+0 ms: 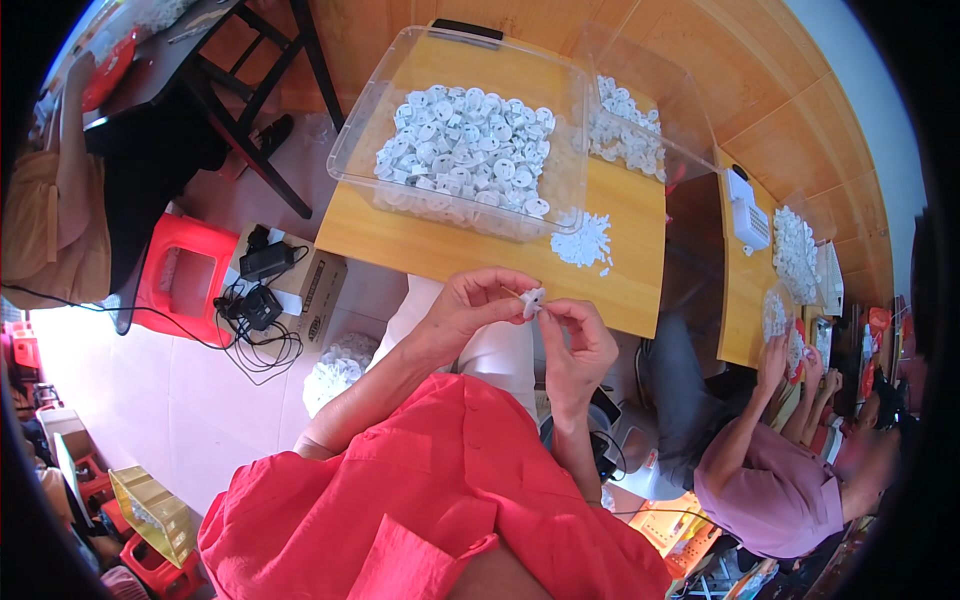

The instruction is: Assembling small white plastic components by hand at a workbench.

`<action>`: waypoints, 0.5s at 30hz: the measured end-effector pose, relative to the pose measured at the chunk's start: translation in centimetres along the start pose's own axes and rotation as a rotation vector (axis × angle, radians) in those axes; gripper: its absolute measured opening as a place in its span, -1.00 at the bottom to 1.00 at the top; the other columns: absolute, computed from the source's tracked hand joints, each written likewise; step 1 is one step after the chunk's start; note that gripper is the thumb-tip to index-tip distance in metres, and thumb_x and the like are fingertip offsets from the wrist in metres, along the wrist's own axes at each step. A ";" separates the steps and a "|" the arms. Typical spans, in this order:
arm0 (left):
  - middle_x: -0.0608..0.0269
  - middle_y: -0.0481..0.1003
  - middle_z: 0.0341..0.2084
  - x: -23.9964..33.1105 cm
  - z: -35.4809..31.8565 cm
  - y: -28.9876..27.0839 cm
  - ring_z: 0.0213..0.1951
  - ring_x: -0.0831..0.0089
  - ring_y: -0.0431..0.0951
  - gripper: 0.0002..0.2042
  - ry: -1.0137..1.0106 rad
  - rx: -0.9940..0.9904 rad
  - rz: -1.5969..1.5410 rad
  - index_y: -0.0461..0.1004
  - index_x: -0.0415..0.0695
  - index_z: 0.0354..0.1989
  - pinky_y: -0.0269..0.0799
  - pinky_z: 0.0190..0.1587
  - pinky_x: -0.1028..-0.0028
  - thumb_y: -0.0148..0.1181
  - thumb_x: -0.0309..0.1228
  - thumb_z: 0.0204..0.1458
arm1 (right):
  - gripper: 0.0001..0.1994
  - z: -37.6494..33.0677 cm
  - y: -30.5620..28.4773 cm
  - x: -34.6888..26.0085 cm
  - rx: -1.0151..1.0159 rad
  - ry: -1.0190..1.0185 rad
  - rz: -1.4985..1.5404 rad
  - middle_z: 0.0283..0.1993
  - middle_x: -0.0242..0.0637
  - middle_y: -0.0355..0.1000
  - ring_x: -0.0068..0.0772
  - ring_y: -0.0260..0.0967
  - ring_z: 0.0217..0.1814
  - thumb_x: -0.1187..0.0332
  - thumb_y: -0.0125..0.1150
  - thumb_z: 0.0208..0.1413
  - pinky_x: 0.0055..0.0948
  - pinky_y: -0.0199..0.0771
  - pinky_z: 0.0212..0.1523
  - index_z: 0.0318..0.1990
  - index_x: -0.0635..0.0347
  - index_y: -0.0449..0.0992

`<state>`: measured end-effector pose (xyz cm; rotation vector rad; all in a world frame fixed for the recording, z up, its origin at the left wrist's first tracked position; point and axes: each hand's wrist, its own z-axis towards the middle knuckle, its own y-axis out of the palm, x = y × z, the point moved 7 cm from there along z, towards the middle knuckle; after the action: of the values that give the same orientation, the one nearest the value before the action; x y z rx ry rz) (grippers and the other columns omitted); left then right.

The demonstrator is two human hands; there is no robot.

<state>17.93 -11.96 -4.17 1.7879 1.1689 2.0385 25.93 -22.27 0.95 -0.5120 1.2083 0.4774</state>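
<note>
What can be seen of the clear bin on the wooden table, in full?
The clear bin is a shallow, rectangular tub of see-through plastic with rounded corners and a flared rim, no lid on it. It stands flat on the wooden table, near the far-left part. A heap of small white round parts fills much of its floor. A second clear bin sits at its right side. No hand touches it.

A small assembly workshop: clear plastic bins [455, 150] heaped with white plastic parts [470, 140] on wooden worktables [480, 250], co-workers [770, 480] seated at right.
</note>
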 end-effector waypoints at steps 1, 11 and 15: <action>0.24 0.49 -0.33 0.1 0.0 0.0 -0.28 0.55 0.47 -0.76 0.017 0.003 0.020 0.44 -0.25 -0.16 0.41 -0.18 0.55 0.13 -0.57 -0.06 | -0.90 0.0 0.0 0.0 0.012 0.001 -0.023 -0.47 -0.30 0.39 -0.57 0.35 -0.42 0.66 0.17 -0.16 -0.63 0.33 -0.36 -0.43 0.33 0.44; 0.24 0.49 -0.32 0.3 -0.3 0.3 -0.27 0.54 0.47 -0.77 0.029 0.025 0.065 0.45 -0.25 -0.18 0.41 -0.17 0.54 0.13 -0.60 -0.07 | -0.91 -0.4 0.1 -1.3 0.000 -0.134 -0.246 -0.48 -0.34 0.39 -0.62 0.33 -0.42 0.66 0.15 -0.12 -0.65 0.33 -0.33 -0.42 0.35 0.40; 0.23 0.49 -0.31 0.1 -0.3 0.2 -0.25 0.53 0.48 -0.78 0.026 0.021 0.054 0.45 -0.24 -0.19 0.41 -0.17 0.53 0.13 -0.60 -0.07 | -0.90 -0.2 0.2 -2.3 -0.019 -0.189 -0.338 -0.49 -0.35 0.38 -0.61 0.33 -0.43 0.65 0.16 -0.12 -0.64 0.33 -0.33 -0.41 0.35 0.41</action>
<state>17.74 -12.17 -3.91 1.8269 1.1654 2.0935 25.01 -22.37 3.05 -0.6582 0.9141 0.2420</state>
